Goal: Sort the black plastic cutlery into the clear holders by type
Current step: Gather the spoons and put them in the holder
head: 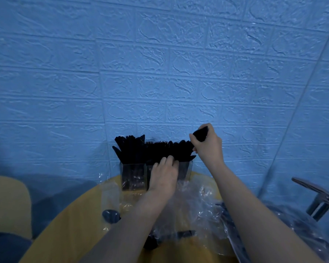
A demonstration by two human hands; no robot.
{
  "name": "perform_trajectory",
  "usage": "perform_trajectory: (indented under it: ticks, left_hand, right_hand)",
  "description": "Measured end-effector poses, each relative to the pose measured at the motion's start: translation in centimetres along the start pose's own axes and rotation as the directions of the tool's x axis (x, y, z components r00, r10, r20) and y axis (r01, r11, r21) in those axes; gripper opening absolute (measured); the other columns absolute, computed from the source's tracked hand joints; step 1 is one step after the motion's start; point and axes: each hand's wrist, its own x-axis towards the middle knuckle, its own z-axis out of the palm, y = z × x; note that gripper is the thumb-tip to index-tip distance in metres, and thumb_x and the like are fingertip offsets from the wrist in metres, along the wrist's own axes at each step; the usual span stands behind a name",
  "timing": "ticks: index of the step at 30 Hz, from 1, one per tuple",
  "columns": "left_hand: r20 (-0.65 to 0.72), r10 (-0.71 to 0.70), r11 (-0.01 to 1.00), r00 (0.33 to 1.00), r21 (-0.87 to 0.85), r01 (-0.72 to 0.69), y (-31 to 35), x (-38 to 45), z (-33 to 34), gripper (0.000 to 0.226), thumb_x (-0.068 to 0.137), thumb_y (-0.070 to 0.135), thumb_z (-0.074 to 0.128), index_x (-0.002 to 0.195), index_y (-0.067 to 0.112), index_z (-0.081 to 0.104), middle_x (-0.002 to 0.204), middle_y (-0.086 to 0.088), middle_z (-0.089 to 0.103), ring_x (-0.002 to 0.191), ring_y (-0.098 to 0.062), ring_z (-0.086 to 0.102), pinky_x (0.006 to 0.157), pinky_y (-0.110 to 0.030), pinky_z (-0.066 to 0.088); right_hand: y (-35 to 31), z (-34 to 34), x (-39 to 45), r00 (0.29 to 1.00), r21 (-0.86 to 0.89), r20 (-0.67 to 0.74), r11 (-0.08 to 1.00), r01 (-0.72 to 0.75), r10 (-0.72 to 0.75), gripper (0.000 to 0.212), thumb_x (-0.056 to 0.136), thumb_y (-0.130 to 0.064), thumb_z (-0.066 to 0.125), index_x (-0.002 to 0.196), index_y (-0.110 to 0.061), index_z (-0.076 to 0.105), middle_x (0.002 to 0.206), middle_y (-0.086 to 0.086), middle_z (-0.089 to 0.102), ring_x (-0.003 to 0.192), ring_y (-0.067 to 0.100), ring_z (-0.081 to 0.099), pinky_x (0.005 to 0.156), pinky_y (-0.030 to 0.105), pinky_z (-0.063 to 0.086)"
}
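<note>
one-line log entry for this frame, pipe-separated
phase: loading holders | right hand: grips black cutlery bunch above right holder | left hand: rests on cutlery in holders | loose spoon on table

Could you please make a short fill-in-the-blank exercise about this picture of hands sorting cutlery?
1. The right hand grips a bundle of ____ cutlery.
2. The holders stand on a ____ table.
3. The left hand rests on the ____ holder.
4. The wall behind is ____.

Missing words: black; yellow; middle; blue

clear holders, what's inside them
The clear holders are packed with upright black cutlery. The left hand covers the middle holder's front, and the dark pieces blur together, so types are unclear.
</note>
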Motion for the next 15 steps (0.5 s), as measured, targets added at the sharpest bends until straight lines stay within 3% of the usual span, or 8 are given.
perform_trajectory:
  ticks: [5, 9, 11, 13, 15]
  left_hand:
    - [-0.03, 0.009, 0.999, 1.0, -0.038, -0.01, -0.3, 0.0, 0.2, 0.05, 0.091, 0.009, 0.048, 0.14, 0.015, 0.037, 0.134, -0.003, 0.038, 0.125, -0.021, 0.035, 0.098, -0.033, 0.033]
    - [-0.044, 0.011, 0.998, 0.999, -0.062, -0.014, -0.5, -0.2, 0.6, 0.049, 0.091, 0.009, 0.047, 0.139, 0.016, 0.038, 0.133, -0.002, 0.039, 0.123, -0.021, 0.037, 0.097, -0.033, 0.033]
    - [-0.052, 0.013, 0.997, 0.999, -0.071, -0.017, -0.6, -0.2, 0.6, 0.049, 0.09, 0.009, 0.048, 0.137, 0.018, 0.04, 0.132, -0.001, 0.04, 0.121, -0.02, 0.038, 0.096, -0.033, 0.033]
    - [-0.045, 0.013, 0.996, 0.999, -0.086, -0.017, -0.7, -0.3, 0.6, 0.049, 0.09, 0.009, 0.049, 0.137, 0.018, 0.04, 0.132, -0.001, 0.039, 0.121, -0.02, 0.038, 0.096, -0.033, 0.033]
    - [-0.038, 0.017, 0.995, 0.999, -0.1, -0.02, -0.7, -0.5, 0.6, 0.052, 0.089, 0.008, 0.049, 0.139, 0.017, 0.038, 0.134, -0.001, 0.039, 0.121, -0.02, 0.038, 0.097, -0.033, 0.033]
  right_hand:
    - [0.3, 1.1, 0.5, 0.998, -0.086, 0.069, 0.996, -0.001, 0.007, 0.023, 0.087, -0.016, 0.066, 0.098, -0.011, 0.046, 0.082, 0.011, 0.059, 0.05, 0.017, 0.057, 0.044, 0.02, 0.045]
    - [1.5, 2.5, -0.2, 0.981, -0.304, 0.193, 0.949, 0.083, -0.024, 0.04, 0.082, -0.032, 0.072, 0.107, -0.008, 0.051, 0.102, 0.01, 0.058, 0.094, 0.027, 0.056, 0.073, 0.029, 0.04]
    - [1.3, 2.6, -0.6, 0.975, -0.348, 0.22, 0.932, 0.098, -0.021, 0.054, 0.082, -0.043, 0.069, 0.12, -0.012, 0.047, 0.117, 0.008, 0.051, 0.103, 0.027, 0.053, 0.081, 0.034, 0.042]
    - [0.8, 2.4, -1.1, 0.983, -0.505, 0.174, 0.851, 0.142, -0.061, 0.061, 0.086, -0.054, 0.059, 0.133, -0.02, 0.041, 0.127, 0.003, 0.045, 0.104, 0.028, 0.055, 0.077, 0.037, 0.045]
    - [0.9, 2.2, -1.6, 0.95, -0.684, 0.104, 0.673, 0.282, -0.293, 0.05, 0.09, -0.055, 0.048, 0.127, -0.021, 0.052, 0.125, 0.002, 0.052, 0.096, 0.029, 0.057, 0.069, 0.035, 0.048]
